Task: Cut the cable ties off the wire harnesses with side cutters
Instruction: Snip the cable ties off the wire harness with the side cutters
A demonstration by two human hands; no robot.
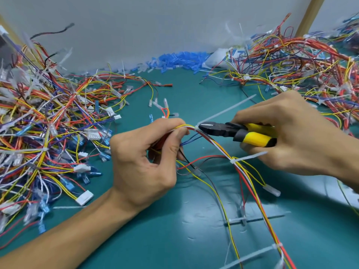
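Several uncut ties [276, 246] are seen nearest, low on the wire harness [221, 149] trailing over the green mat [155, 239] — more cutting is judged to be left. Higher up, the bundle is pinched between the thumb and curled fingers of the left hand [147, 162], so that the cable tie [197, 127] is presented clear of the mat. The side cutters [242, 133] are gripped by the right hand [291, 129], fingers wrapped round the yellow handles. Their tips are set at the tie's head, seemingly barely parted, though this is too small to judge. Beyond, tangled piles [38, 123] are heaped on either side — blue sleeves [178, 59] are banked against the wall.
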